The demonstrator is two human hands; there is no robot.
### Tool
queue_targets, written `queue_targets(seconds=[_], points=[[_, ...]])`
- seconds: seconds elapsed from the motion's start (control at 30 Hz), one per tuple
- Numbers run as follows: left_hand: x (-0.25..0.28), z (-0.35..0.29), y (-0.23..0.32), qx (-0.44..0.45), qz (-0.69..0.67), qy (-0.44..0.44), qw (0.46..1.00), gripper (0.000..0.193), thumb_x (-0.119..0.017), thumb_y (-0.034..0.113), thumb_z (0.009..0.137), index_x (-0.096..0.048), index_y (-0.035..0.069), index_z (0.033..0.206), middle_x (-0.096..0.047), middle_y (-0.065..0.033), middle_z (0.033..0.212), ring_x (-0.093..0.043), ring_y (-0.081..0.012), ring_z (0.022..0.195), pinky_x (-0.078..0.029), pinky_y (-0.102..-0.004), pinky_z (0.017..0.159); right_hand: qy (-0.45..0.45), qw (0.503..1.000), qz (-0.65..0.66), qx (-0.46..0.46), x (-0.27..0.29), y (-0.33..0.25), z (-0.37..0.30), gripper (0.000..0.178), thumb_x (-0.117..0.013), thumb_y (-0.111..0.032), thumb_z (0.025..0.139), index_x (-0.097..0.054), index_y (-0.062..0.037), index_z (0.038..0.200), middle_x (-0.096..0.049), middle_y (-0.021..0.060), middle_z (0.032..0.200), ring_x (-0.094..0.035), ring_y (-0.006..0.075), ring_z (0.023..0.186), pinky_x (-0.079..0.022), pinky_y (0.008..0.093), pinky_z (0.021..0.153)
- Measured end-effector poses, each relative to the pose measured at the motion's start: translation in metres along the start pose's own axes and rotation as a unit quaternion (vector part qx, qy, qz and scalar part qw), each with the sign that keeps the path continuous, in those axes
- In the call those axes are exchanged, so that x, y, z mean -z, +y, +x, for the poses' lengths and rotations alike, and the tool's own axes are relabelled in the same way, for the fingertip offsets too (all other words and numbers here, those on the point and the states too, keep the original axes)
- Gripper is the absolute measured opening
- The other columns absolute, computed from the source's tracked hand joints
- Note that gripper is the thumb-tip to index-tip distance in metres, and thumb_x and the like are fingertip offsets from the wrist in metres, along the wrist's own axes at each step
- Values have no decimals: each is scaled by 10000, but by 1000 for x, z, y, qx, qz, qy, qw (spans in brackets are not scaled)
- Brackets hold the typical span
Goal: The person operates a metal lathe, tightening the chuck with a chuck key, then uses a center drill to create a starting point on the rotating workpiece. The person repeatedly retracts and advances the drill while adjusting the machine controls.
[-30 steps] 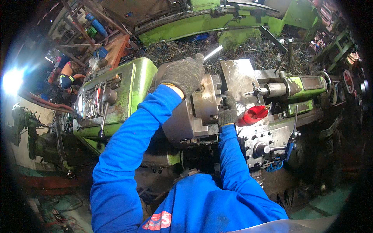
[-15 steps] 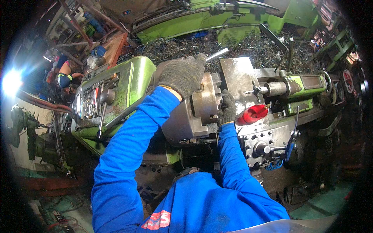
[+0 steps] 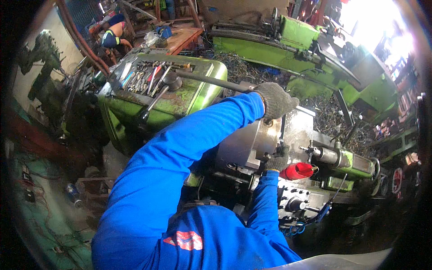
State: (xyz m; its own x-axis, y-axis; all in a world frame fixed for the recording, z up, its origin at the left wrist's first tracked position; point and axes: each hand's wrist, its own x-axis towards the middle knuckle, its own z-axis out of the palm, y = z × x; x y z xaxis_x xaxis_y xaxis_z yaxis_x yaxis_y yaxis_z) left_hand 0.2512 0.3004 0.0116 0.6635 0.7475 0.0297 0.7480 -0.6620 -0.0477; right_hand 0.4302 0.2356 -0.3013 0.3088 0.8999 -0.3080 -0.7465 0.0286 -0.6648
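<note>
My left hand point(image 3: 277, 100), in a dark knit glove, is closed around a long metal bar point(image 3: 213, 81). The bar slants back left over the green headstock point(image 3: 200, 92) of a lathe. Just below that hand is the big steel chuck point(image 3: 252, 141), its stepped jaws point(image 3: 253, 159) at the rim. My right hand point(image 3: 277, 159), gloved too, is low against the chuck's face with curled fingers; what they grip is hidden. Right beside it a red cut-open container point(image 3: 298, 171) rests on the carriage.
Loose hand tools point(image 3: 144, 78) and a ball-ended lever point(image 3: 155, 101) are on the headstock. The tool post point(image 3: 294, 204) and tailstock point(image 3: 348, 159) are at right. Metal shavings point(image 3: 243, 67) lie behind, before another green machine point(image 3: 256, 56). Another person point(image 3: 112, 38) bends far left.
The view has turned. My left arm has stretched farther out, and the bar has swung from beside my forearm to across the headstock top. My right hand stays at the chuck's face.
</note>
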Motion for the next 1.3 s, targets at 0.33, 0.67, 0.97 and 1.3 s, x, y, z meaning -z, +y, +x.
queue_targets(seconds=[0.33,0.67,0.97,1.3], points=[[6,2,-5,-68,19,21,997,335,-716,309,866,-647,107,1123,-740,-181,1010,-745,-388,966,-582,-533,814,-20,999,15,26,-1,-3,-33,386,-605,-436,1046,-619,-62,1142,-657,73,906,-590,159,687,-544,282,615],[-7,7,-18,-81,13,53,995,392,-634,463,946,-673,114,1121,-728,-174,983,-743,-392,938,-584,-526,806,0,999,41,-18,9,-14,-47,218,-662,-317,994,-662,-109,1056,-647,6,856,-550,117,620,-447,254,499],[-43,15,-2,-118,-37,143,982,354,-587,430,925,-784,136,946,-728,-92,1092,-634,-302,1104,-458,-550,991,115,951,-134,255,-84,-85,-112,290,-635,-320,1032,-670,-46,1120,-619,38,913,-569,115,741,-486,265,621],[-42,-6,70,219,-91,135,962,704,-472,514,992,-405,92,1551,-144,-406,1644,-85,-592,1538,-11,-641,1259,-157,818,-271,482,-242,-194,-70,308,-637,-208,1033,-693,16,1238,-714,75,1078,-632,126,1003,-542,290,832]])
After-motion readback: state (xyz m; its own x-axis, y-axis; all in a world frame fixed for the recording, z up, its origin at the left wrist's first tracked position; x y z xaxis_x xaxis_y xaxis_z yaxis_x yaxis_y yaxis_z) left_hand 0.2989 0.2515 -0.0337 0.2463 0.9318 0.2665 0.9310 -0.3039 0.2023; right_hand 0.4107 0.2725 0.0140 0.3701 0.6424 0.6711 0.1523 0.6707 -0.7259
